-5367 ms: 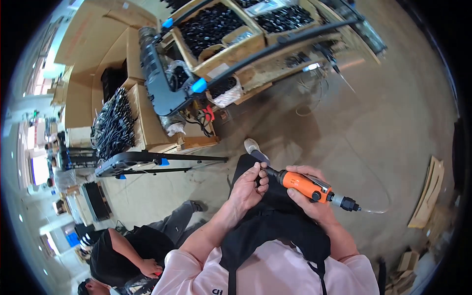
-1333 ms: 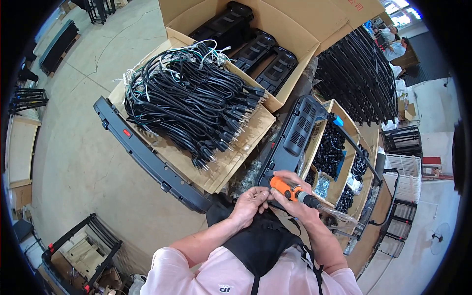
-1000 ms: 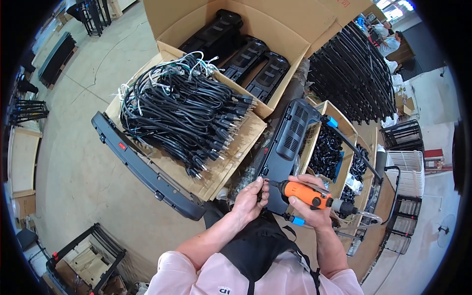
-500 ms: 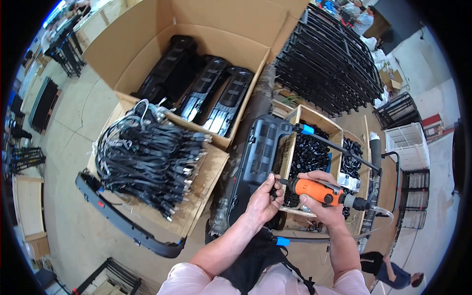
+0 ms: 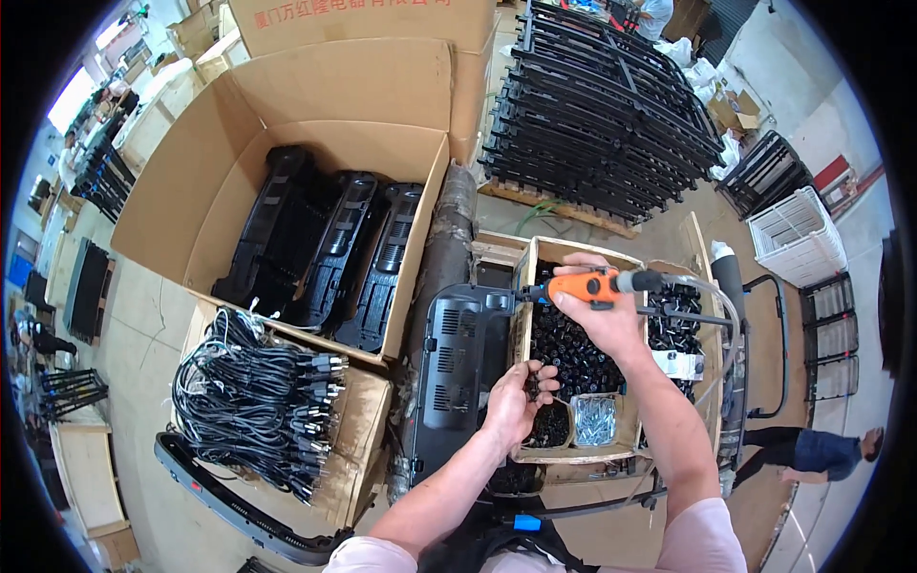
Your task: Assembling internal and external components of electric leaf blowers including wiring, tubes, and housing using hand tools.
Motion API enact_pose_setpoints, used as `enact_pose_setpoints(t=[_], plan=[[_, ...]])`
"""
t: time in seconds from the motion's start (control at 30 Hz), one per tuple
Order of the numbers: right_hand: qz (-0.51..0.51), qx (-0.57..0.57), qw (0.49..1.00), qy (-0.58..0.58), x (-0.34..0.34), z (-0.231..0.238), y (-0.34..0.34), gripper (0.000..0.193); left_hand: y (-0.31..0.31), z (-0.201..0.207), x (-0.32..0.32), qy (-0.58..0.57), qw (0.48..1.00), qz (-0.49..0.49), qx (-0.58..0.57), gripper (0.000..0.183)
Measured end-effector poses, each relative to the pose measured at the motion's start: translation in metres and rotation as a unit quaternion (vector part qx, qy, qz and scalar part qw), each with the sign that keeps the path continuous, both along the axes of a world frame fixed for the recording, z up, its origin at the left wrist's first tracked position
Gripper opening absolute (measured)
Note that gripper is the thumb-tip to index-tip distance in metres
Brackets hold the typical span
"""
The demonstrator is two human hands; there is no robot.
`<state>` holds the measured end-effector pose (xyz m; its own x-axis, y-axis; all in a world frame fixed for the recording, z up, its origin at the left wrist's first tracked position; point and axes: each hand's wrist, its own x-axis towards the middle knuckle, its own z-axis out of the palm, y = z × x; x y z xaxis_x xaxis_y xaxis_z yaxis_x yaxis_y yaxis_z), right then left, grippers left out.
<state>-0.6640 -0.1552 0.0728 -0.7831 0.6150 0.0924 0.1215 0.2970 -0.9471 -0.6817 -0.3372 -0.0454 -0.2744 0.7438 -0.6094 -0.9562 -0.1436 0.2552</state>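
My right hand is wrapped round an orange air screwdriver with a hose at its back. The driver's tip points left, at the upper end of a black plastic housing with vent slots. I cannot tell whether the tip touches it. My left hand is closed, its fingers curled together beside the wooden bin's left wall. Whatever it pinches is too small to make out. Below and beside it lie dark small screws and a clear tray of silver screws. Black round plastic parts fill the bin's middle.
A large cardboard box holds several black housings. Bundled black cables lie on cardboard at left, above a long curved black bar. Stacked black frames stand behind. A white crate and a walking person are at right.
My right hand has carried the screwdriver up and away, from beside my left hand to the housing's upper end. My left hand has come down slightly. The view has shifted.
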Motion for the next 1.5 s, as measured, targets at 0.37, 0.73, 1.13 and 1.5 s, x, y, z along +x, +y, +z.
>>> enact_pose_setpoints(t=[0.37, 0.73, 1.13, 1.5], plan=[[0.039, 0.044, 0.996, -0.068, -0.039, -0.036, 0.024, 0.046, 0.015, -0.038, -0.023, 0.034, 0.999, -0.015, -0.027, 0.034], [0.074, 0.117, 0.981, -0.135, -0.051, -0.025, 0.014, 0.038, 0.026, -0.041, -0.037, 0.068, 0.998, 0.015, 0.010, 0.029], [0.057, 0.024, 0.996, -0.058, -0.042, -0.017, 0.009, 0.045, 0.055, -0.041, -0.052, -0.061, 0.991, 0.121, -0.001, 0.028], [0.085, -0.073, 0.994, 0.006, -0.022, -0.001, 0.001, 0.052, 0.068, -0.028, -0.076, -0.184, 0.951, 0.219, 0.116, 0.025]])
